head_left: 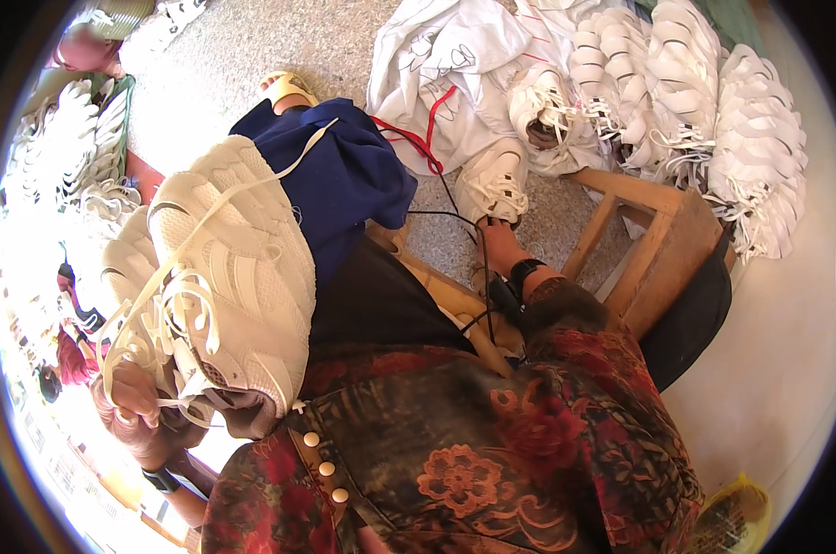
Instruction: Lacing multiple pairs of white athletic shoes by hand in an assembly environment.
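My left hand (127,411) is closed at the left, its fingers curled round the laces and ankle end of a pair of cream sneakers. The nearer sneaker (256,268) looms large with its toe pointing up; the other sneaker (127,254) is partly hidden behind it. One long loose lace (219,205) runs across the nearer one. Down by the floor, my right hand (503,247) has its fingers closed at the ankle opening of another cream sneaker (494,183). Some of those fingers are hidden inside the opening.
A wooden stool (640,245) lies beside my right arm. Beyond it, stacked cream shoes (686,83) and a single sneaker (540,103) rest by white cloth (446,55) with a red cord. Dark blue cloth (335,175) covers my knee. More shoes (76,138) are piled far left.
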Motion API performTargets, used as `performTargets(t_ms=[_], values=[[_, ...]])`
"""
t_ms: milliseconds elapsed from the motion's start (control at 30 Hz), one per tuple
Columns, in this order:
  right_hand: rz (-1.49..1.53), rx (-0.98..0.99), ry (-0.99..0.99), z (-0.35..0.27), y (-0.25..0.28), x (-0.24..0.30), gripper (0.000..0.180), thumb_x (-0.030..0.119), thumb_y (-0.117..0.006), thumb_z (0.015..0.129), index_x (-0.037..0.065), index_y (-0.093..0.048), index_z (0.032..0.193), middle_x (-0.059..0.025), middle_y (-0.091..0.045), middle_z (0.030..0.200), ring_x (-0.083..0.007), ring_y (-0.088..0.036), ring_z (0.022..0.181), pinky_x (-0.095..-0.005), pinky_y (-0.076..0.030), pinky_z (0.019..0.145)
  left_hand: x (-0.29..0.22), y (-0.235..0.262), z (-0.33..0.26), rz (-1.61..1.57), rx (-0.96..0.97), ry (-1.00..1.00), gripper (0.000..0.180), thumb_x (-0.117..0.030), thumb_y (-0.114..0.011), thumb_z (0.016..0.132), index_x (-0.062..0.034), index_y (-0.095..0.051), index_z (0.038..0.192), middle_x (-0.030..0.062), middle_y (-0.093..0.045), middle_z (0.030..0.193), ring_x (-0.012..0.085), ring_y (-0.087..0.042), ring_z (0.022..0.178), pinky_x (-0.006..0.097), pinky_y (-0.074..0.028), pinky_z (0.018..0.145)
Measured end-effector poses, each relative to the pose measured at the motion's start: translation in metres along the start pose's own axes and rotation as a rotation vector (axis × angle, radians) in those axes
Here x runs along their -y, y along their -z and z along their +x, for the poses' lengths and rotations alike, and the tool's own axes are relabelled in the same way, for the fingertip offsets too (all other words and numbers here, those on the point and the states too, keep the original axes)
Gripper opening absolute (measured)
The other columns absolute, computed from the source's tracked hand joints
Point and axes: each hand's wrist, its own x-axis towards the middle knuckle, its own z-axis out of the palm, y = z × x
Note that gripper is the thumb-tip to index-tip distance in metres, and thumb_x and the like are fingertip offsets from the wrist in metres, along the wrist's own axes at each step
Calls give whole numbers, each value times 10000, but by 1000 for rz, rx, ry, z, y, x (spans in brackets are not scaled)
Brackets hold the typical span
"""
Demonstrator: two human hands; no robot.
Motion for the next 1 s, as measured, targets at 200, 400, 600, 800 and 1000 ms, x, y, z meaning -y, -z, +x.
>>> performTargets(t_ms=[200, 400, 600, 800, 1000], values=[[-16, 9, -11, 4, 14, -5, 393, 95, -546, 700, -76, -521, 1053, -229, -602, 968, -362, -541, 982, -431, -391, 881, -4, -1, 0, 3, -40, 44, 394, -371, -590, 837, -83, -514, 579, -11, -439, 409, 71, -355, 338, 196, -250, 347], [148, 233, -215, 35, 50, 7, 517, 287, -683, 631, -55, -582, 1005, -238, -586, 1040, -339, -567, 970, -390, -442, 836, 0, -8, 13, 44, 10, 16, 414, -395, -581, 837, -78, -517, 579, -13, -434, 419, 81, -367, 368, 209, -261, 362], [567, -57, -131, 63, 105, 18, 473, 292, -708, 651, -23, -610, 989, -162, -642, 892, -260, -626, 827, -368, -494, 726, -15, -18, 3, -41, -63, -12, 356, -287, -560, 851, -27, -532, 609, 21, -480, 487, 78, -367, 375, 222, -259, 363], [1807, -57, -95, -21, 227, 33, 360, 75, -612, 734, -10, -549, 1077, -98, -627, 946, -233, -619, 839, -393, -509, 754, -24, -21, 3, -86, 59, 200, 168, -122, -511, 818, 25, -588, 798, -6, -472, 532, 38, -362, 442, 186, -274, 412], [1526, -390, 409, -121, 342, 125, 589, 83, -623, 685, -59, -418, 1219, -161, -556, 1127, -284, -568, 1000, -399, -455, 887, -20, -17, 2, -181, 172, 82, 129, -129, -451, 915, -20, -519, 901, -33, -459, 590, 21, -351, 479, 164, -262, 438]])
